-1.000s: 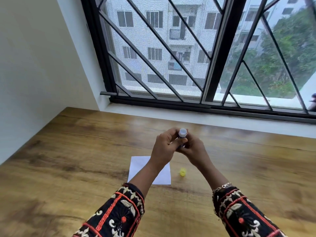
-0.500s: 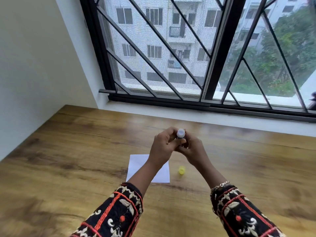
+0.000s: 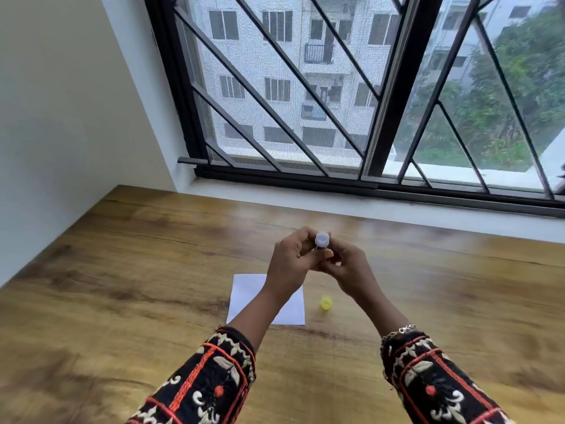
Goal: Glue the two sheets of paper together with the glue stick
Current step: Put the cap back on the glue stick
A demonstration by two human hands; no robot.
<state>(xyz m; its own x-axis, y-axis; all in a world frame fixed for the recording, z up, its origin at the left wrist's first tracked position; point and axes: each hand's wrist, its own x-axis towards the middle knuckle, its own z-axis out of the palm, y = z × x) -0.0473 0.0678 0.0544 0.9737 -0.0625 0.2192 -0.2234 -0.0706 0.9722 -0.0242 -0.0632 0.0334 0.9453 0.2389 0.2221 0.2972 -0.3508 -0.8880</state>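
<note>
Glue stick (image 3: 322, 240) held btwn left hand (image 3: 292, 260), right hand (image 3: 350, 269), tip above grip

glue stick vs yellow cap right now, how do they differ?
The glue stick is gripped by the left hand and right hand above the table; the yellow cap lies untouched on the table beside the paper. The glue stick's end looks pale, the yellow cap bright. Both are small.

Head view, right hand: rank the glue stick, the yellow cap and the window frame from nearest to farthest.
1. glue stick: gripped in the right hand, the left hand on it too.
2. yellow cap: on the table below the hand, right of the paper.
3. window frame: far side, behind the table.
</note>
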